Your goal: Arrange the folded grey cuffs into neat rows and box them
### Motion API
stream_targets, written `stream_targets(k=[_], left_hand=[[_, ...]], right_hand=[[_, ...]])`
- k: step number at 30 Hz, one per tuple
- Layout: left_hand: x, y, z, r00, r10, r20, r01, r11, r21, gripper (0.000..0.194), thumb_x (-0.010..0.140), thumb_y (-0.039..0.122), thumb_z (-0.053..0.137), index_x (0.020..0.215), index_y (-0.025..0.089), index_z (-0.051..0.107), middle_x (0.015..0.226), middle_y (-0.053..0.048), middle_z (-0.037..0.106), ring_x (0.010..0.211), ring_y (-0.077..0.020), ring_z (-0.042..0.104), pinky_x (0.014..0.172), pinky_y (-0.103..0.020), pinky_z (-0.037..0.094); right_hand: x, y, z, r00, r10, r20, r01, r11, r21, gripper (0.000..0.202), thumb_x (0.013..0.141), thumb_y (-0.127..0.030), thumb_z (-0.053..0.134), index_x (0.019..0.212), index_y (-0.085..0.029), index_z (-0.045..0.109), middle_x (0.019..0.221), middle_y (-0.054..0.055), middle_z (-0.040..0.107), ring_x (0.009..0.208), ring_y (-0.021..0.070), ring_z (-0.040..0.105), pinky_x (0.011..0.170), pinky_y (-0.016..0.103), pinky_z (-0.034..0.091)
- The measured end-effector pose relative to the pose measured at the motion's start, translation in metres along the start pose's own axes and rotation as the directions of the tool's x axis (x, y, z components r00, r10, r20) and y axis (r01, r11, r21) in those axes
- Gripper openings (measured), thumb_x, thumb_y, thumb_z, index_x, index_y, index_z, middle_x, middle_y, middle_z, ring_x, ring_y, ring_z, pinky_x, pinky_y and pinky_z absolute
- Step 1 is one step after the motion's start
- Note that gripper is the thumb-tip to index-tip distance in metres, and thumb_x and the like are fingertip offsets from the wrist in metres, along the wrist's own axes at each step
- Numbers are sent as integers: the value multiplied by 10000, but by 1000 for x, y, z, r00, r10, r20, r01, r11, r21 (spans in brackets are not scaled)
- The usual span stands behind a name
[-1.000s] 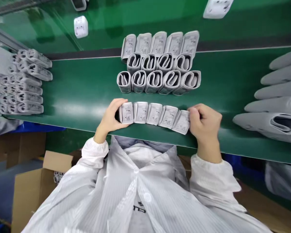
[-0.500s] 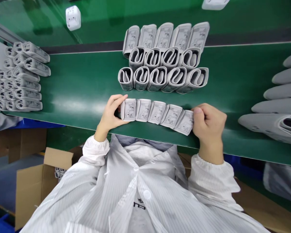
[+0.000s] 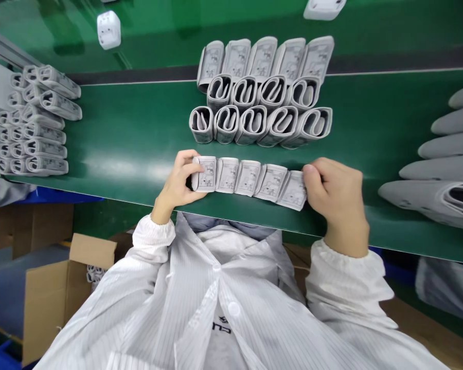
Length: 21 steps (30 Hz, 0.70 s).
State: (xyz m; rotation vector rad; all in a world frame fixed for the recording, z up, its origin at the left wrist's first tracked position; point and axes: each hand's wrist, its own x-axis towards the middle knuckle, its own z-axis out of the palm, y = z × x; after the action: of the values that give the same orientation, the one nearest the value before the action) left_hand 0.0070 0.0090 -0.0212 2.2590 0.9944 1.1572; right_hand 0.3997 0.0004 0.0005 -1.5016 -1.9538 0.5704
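Observation:
A short row of rolled grey cuffs (image 3: 248, 177), which look like blood pressure cuffs with line drawings printed on their faces, lies near the front edge of the green table. My left hand (image 3: 179, 180) grips the left end of the row, thumb in front and fingers curled behind. At the right end, my right hand (image 3: 330, 190) is closed like a fist, its thumb and bent forefinger against the last roll. Its other fingertips are hidden. Beyond the row, more rolled cuffs (image 3: 251, 123) stand in stacked rows, their coiled ends mostly facing me.
A stack of rolled cuffs (image 3: 46, 133) sits on the left of the green table (image 3: 131, 128). Unstacked grey cuffs (image 3: 447, 169) lie at the right edge. White sockets (image 3: 108, 30) are at the back. Below left stands an open cardboard box (image 3: 46, 288).
My right hand has shifted slightly and its wrist has swung to the right. The right end of the row has moved up a little and lies straighter. My left hand stays in place.

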Motion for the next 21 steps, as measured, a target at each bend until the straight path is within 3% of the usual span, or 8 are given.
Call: stream_targets(k=[7,13,21], left_hand=[[0,5,-2,990,-37,-133,42,998,38,574,874,541,950,1128,307,491,1285,-77,628,1139,-268,669,949,-476,614],[-3,-2,0,989,-19,-148,23,999,29,584,881,668,950,1202,328,601,1370,-100,645,1195,-291,707,984,-533,655],[-11,-10,0,990,-17,-139,25,998,54,647,886,831,861,1264,364,620,1466,-125,646,1298,-343,727,1047,-634,671]], right_hand=[[1,5,10,999,-14,-46,16,998,59,375,1092,-306,531,729,-277,441,675,11,553,633,190,519,646,372,378],[0,7,10,999,-4,-40,6,999,50,387,1082,-342,521,710,-273,437,661,13,561,616,180,527,634,364,385],[1,7,10,998,47,-39,-45,998,49,409,1060,-415,524,692,-277,413,636,18,546,613,188,526,631,370,380]])
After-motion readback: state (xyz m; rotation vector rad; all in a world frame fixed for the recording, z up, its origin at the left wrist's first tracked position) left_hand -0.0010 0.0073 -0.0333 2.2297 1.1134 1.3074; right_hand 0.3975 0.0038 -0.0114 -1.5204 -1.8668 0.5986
